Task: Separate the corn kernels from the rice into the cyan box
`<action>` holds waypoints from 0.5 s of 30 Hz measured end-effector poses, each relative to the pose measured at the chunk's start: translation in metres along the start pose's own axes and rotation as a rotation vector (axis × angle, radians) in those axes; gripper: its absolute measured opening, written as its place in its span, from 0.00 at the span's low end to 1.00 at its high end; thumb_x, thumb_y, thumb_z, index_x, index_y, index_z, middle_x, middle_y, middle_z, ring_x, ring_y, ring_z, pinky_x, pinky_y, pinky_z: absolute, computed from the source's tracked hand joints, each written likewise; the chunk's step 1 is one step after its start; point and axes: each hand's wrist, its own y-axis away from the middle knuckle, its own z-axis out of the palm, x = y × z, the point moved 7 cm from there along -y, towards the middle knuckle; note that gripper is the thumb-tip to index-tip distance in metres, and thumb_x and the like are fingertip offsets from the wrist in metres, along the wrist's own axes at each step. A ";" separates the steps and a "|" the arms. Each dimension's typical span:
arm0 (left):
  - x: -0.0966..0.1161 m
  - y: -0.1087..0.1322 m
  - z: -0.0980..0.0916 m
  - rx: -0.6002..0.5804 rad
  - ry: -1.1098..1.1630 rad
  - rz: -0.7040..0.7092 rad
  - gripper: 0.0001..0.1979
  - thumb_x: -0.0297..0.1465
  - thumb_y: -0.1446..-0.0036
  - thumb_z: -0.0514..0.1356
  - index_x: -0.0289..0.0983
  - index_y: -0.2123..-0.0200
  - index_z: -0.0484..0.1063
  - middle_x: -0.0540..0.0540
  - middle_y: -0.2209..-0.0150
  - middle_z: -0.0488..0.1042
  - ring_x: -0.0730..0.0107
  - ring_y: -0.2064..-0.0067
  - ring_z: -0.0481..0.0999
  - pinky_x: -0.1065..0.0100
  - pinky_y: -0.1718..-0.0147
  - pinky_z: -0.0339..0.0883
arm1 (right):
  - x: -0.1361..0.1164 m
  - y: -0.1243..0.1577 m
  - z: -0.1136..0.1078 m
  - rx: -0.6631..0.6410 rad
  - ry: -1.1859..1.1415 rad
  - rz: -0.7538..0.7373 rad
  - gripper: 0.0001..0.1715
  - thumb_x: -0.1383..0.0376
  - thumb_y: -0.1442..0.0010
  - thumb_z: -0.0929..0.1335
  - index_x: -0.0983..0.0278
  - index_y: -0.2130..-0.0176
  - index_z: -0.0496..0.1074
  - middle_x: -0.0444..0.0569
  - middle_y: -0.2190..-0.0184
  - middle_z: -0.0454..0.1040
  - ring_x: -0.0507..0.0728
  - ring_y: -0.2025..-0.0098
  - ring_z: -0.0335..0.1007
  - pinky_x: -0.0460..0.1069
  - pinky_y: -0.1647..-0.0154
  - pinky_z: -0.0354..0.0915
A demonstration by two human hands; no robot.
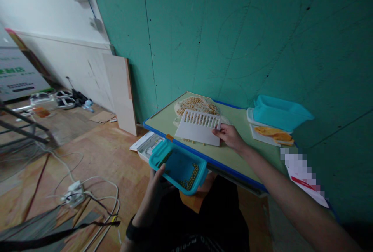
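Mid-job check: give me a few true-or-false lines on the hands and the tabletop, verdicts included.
1. The right hand holds a white slotted tool. True.
2. The left hand is empty. False: it holds a blue container.
3. Small yellow pieces lie in that container. True.
4. The orange cloth lies inside the container too. False: it lies on a white tray.
5. A heap of pieces sits on the table. True.
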 end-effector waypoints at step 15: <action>-0.002 -0.004 -0.002 -0.019 -0.038 -0.023 0.57 0.52 0.39 0.76 0.54 0.15 0.51 0.35 0.42 0.82 0.43 0.54 0.90 0.43 0.48 0.85 | -0.004 0.002 0.003 -0.010 0.037 -0.024 0.40 0.33 0.53 0.84 0.63 0.59 0.85 0.54 0.63 0.87 0.68 0.60 0.86 0.59 0.60 0.81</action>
